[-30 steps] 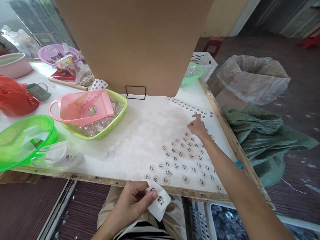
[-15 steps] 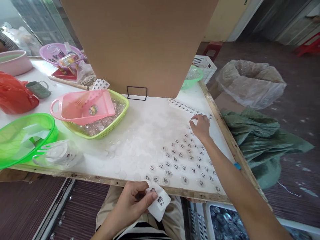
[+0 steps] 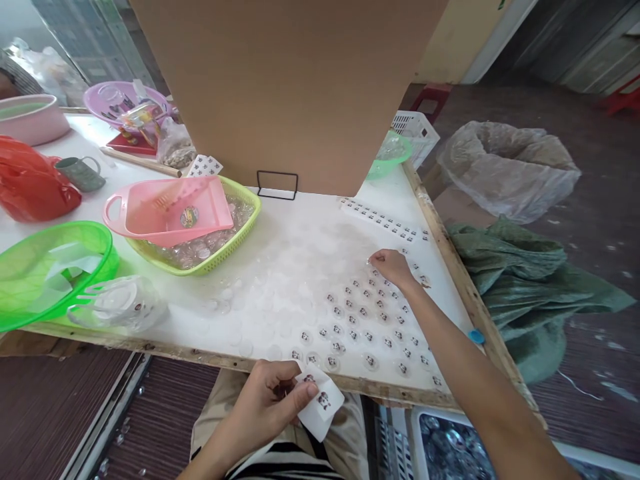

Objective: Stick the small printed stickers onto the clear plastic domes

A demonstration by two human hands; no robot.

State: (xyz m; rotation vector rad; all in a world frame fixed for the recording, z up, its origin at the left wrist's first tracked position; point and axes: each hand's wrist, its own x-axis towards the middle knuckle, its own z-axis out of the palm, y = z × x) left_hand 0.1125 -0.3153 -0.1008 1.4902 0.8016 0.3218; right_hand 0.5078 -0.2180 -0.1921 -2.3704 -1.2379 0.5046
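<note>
My left hand (image 3: 277, 397) is closed on a small white sheet of panda stickers (image 3: 321, 402), held over my lap at the table's front edge. My right hand (image 3: 393, 265) reaches over the white table, thumb and forefinger pinched together. A tiny pale piece shows at its fingertips; I cannot make out what it is. Around and below that hand lie several clear round discs (image 3: 370, 361), each bearing a panda picture. Plain clear discs (image 3: 245, 348) are scattered farther left. Beyond my right hand lies a strip of panda stickers (image 3: 380, 219).
A pink tray (image 3: 145, 217) rests on a yellow-green basket (image 3: 235, 247) of clear pieces. At left are a green basket (image 3: 107, 250) and a clear bag (image 3: 127, 307). A large cardboard sheet (image 3: 290, 87) stands at the back. Wooden strips (image 3: 450, 267) edge the table.
My right hand has moved left and nearer to me from beside the sticker strip, and its fingers have come together. The left hand still holds the sticker sheet.
</note>
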